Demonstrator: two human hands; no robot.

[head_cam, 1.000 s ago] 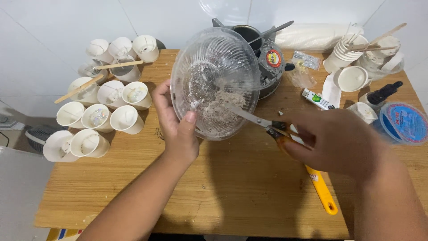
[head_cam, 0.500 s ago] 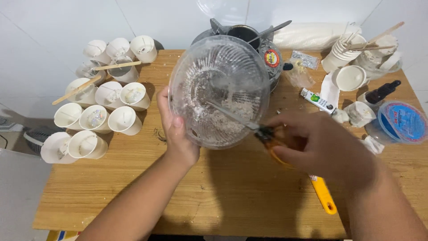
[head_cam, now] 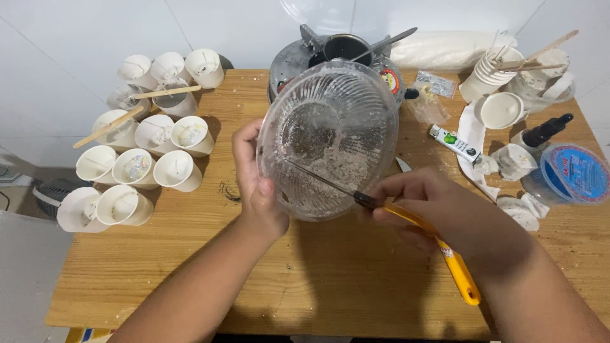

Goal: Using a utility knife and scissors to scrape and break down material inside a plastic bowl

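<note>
— What has changed since a moment ago?

— The glass bowl [head_cam: 330,136] is tipped more upright above the wooden table [head_cam: 190,267], and the knife [head_cam: 381,206] blade now reaches lower inside, across the white crust.

— And the grips?

— The left hand [head_cam: 257,184] clasps the bowl's rim; the right hand [head_cam: 432,203] is closed round the yellow handle.

Left hand [head_cam: 259,190] curled in a grip, thumb forward; right hand [head_cam: 438,206] pinched shut, forearms converging
</note>
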